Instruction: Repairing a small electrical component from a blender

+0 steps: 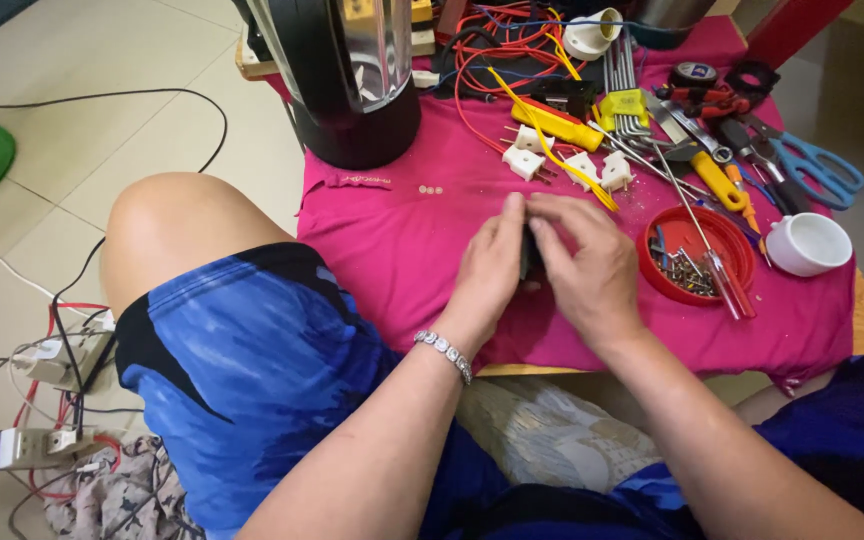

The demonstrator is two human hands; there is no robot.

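Observation:
My left hand (490, 270) and my right hand (587, 265) are pressed together over a magenta cloth (402, 240) on a low table. Between the fingers sits a small dark part (529, 255), mostly hidden by both hands. A beaded bracelet (444, 350) circles my left wrist. Just beyond the fingertips lie white plug parts (582, 165) with metal pins and a yellow tool (557, 125).
A red lid (697, 250) with screws and a screwdriver sits right of my hands, beside a white cup (809, 243). Blue scissors (817, 165), pliers and red wires lie at the back. A black and silver appliance (347, 75) stands far left. Power strips (52, 400) lie on the floor.

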